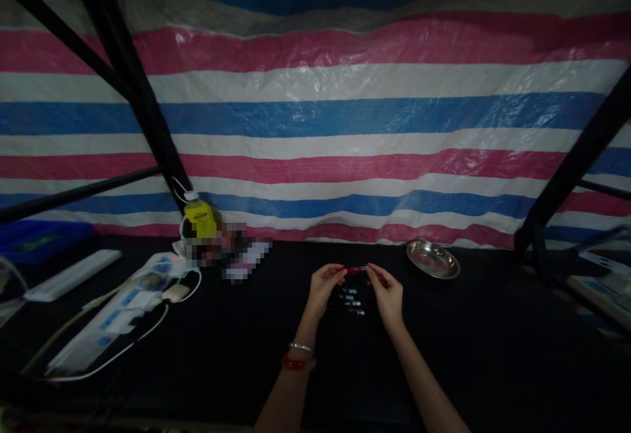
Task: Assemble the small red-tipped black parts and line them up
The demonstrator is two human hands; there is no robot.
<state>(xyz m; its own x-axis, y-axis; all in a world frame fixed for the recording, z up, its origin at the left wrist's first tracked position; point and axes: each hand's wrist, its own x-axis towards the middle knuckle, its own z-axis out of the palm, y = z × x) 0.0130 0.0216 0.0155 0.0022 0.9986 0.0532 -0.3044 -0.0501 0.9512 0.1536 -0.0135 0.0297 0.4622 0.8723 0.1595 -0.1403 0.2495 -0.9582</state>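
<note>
A slim red tube (pixel 353 269), with a paler right end, is held level above the black tabletop. My left hand (pixel 324 286) pinches its left end between thumb and fingertips. At the other end, the fingertips of my right hand (pixel 388 290) are closed on it. Several small dark sticks with silvery parts (pixel 353 303) lie on the table between my wrists, partly lost in the dark. Their exact kind cannot be made out.
A round metal dish (pixel 432 259) sits at the back right. On the left are a white power strip (pixel 116 308) with cables, a long white box (pixel 73 275), a blue tray (pixel 42 241) and a yellow bottle (pixel 200 217). Black frame posts flank the striped sheet (pixel 345 117).
</note>
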